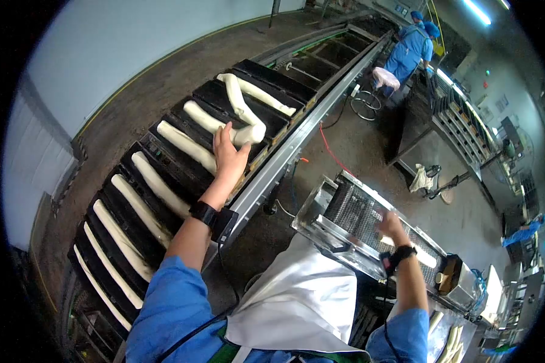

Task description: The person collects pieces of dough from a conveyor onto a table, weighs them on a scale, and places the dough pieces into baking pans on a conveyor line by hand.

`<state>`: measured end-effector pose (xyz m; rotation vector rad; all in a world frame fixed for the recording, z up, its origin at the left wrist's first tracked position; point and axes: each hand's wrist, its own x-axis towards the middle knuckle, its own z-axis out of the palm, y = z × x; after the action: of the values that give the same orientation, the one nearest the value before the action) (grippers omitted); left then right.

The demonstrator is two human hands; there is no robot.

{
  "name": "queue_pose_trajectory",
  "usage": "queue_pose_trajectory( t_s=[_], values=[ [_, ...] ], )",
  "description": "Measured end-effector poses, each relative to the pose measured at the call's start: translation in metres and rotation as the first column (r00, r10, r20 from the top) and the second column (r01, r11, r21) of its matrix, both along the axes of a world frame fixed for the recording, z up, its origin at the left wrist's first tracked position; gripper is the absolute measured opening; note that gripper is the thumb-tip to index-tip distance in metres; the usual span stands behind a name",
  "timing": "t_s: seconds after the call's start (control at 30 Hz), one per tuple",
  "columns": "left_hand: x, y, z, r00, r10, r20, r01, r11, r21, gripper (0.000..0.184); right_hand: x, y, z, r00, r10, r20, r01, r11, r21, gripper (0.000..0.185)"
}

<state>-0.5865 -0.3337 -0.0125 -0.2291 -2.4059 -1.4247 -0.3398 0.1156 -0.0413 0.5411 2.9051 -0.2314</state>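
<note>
My left hand (230, 154) is spread, its fingers at the end of a pale dough strip (203, 118) in a black tray (215, 100). A bent dough strip (239, 103) lies across that tray and meets this end. More dough strips (157, 181) lie side by side in the black trays to the left. My right hand (392, 228) is blurred over a small mesh conveyor (354, 209); its fingers look curled beside a pale dough piece (425, 256), and their grip is unclear.
A metal rail (284, 154) runs along the trays. Two people in blue (409, 51) stand at the far end, near a metal rack (460, 124). Another person (527, 231) is at the far right. More dough strips (451, 345) lie at the lower right.
</note>
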Motion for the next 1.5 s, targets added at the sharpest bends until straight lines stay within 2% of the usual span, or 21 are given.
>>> queue_pose_trajectory(
  t_s=[0.07,0.13,0.2,0.27,0.33,0.4,0.47,0.53,0.6,0.67,0.8,0.87,0.93,1.03,1.13,1.2,1.27,1.4,1.43,1.47,1.5],
  values=[
    [-0.011,0.005,-0.005,0.998,0.007,0.059,-0.007,1.0,-0.002,0.069,0.047,0.022,-0.065,0.997,-0.063,0.035,0.053,0.97,0.236,0.053],
    [-0.02,0.002,-0.009,0.983,0.062,0.175,-0.059,0.998,-0.023,0.069,0.072,0.006,-0.057,0.992,0.068,-0.109,-0.02,0.918,0.396,0.051],
    [-0.028,-0.003,-0.013,0.977,0.112,0.18,-0.106,0.994,-0.043,0.07,0.077,-0.006,-0.042,0.995,0.002,-0.099,0.038,0.918,0.395,0.048],
    [-0.036,-0.008,-0.013,0.962,0.108,0.253,-0.139,0.984,0.109,0.071,0.071,-0.017,-0.025,0.993,-0.105,0.055,0.066,0.878,0.474,0.045],
    [-0.048,-0.017,-0.023,0.939,0.064,0.338,-0.181,0.928,0.326,0.07,0.058,-0.026,-0.008,0.999,0.02,0.041,-0.037,0.879,0.475,0.042],
    [-0.064,-0.033,-0.047,0.921,0.087,0.379,-0.23,0.908,0.351,0.072,0.023,-0.062,0.048,0.998,-0.027,-0.063,0.052,0.899,0.435,0.043],
    [-0.053,-0.039,-0.028,0.914,0.081,0.398,-0.246,0.89,0.384,0.07,-0.006,-0.041,0.076,0.936,0.001,-0.351,0.132,0.925,0.355,0.042],
    [-0.041,-0.038,-0.009,0.925,0.097,0.368,-0.247,0.889,0.386,0.066,-0.034,-0.021,0.114,0.706,-0.201,-0.679,-0.006,0.957,-0.289,0.034],
    [-0.041,-0.039,-0.001,0.969,0.158,0.188,-0.173,0.983,0.062,0.063,-0.057,-0.048,0.188,0.737,-0.334,-0.588,0.002,0.871,-0.491,0.031],
    [-0.054,-0.037,-0.016,0.994,0.068,0.09,-0.073,0.996,0.05,0.058,-0.075,-0.064,0.226,0.638,-0.443,-0.63,-0.213,0.684,-0.697,0.031],
    [-0.065,-0.028,-0.015,0.985,0.025,0.172,-0.042,0.994,0.099,0.058,-0.105,-0.129,0.269,0.668,-0.353,-0.655,-0.655,0.14,-0.743,0.059],
    [-0.077,-0.032,-0.028,0.979,0.1,0.176,-0.085,0.992,-0.092,0.06,-0.099,-0.151,0.273,0.678,-0.235,-0.696,-0.688,0.131,-0.714,0.062],
    [-0.079,-0.043,-0.025,0.942,0.147,0.302,-0.102,0.982,-0.161,0.063,-0.086,-0.158,0.264,0.726,-0.152,-0.671,-0.653,0.155,-0.741,0.059],
    [-0.089,-0.074,-0.032,0.886,0.01,0.464,-0.101,0.98,0.173,0.066,-0.057,-0.154,0.24,0.828,-0.095,-0.553,-0.526,0.211,-0.824,0.053],
    [-0.094,-0.09,-0.056,0.851,0.008,0.526,-0.142,0.966,0.215,0.07,-0.03,-0.139,0.204,0.914,-0.17,-0.368,-0.293,0.353,-0.889,0.045],
    [-0.063,-0.09,-0.022,0.776,-0.035,0.63,-0.176,0.946,0.27,0.074,-0.014,-0.118,0.179,0.944,-0.194,-0.265,-0.165,0.417,-0.894,0.045],
    [-0.044,-0.093,-0.016,0.795,-0.131,0.592,-0.24,0.829,0.506,0.076,-0.001,-0.093,0.153,0.946,-0.248,-0.207,-0.074,0.458,-0.886,0.043],
    [-0.037,-0.098,-0.02,0.794,-0.048,0.606,-0.365,0.76,0.538,0.07,0.011,-0.014,0.091,0.924,-0.369,-0.102,0.143,0.58,-0.802,0.036],
    [-0.036,-0.11,-0.031,0.784,-0.234,0.575,-0.31,0.655,0.689,0.058,0.018,0.009,0.071,0.929,-0.357,-0.097,0.137,0.576,-0.806,0.036],
    [-0.033,-0.118,-0.035,0.761,-0.407,0.505,-0.265,0.516,0.814,0.049,0.027,0.032,0.05,0.938,-0.292,-0.185,0.093,0.729,-0.678,0.037],
    [-0.012,-0.084,0.02,0.711,-0.175,0.681,-0.577,0.409,0.707,0.04,0.034,0.045,0.038,0.942,-0.21,-0.263,0.045,0.853,-0.52,0.038]
  ],
)
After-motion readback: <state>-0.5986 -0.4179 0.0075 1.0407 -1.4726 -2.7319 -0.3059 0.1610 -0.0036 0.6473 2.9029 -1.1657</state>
